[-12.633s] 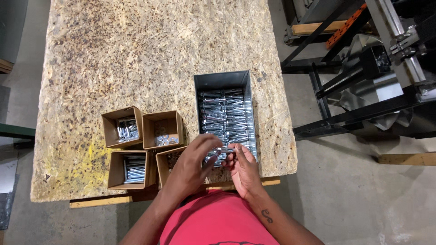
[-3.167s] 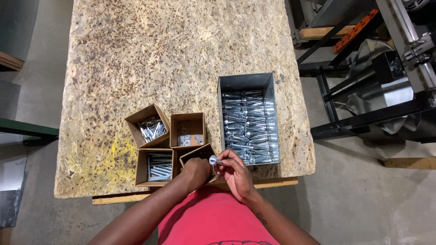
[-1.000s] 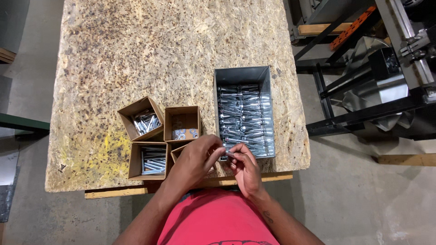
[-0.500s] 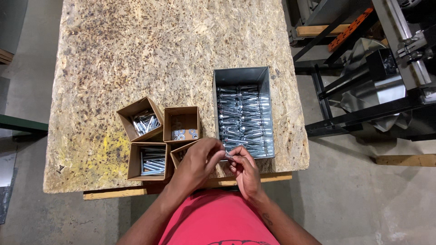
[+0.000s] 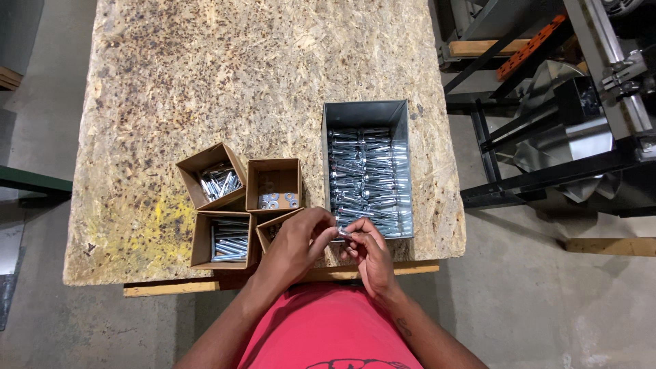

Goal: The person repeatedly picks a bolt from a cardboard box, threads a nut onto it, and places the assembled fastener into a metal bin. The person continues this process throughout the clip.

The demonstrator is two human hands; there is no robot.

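Not much has moved in the last half second: both hands are still bunched together at the near edge of the table [image 5: 205, 82], maybe a touch closer to each other than a second ago. The left hand [image 5: 295, 240] is curled with its fingertips pinching one end of a small shiny bolt [image 5: 344, 234], and the right hand [image 5: 369, 253] is pinching it from the other side, fingers bent in tight. So the bolt sits right between the two hands, held above the table edge just in front of the bin [image 5: 367, 109]. Can't tell if there's a nut or washer on it, too small.

The bin is a grey metal box packed with rows of bolts. Left of it are four small cardboard boxes: one with washers [image 5: 275, 198], a tilted one with bolts [image 5: 217, 181], one with bolts laid flat [image 5: 227, 239], and a fourth [image 5: 273, 229] mostly hidden under the left hand
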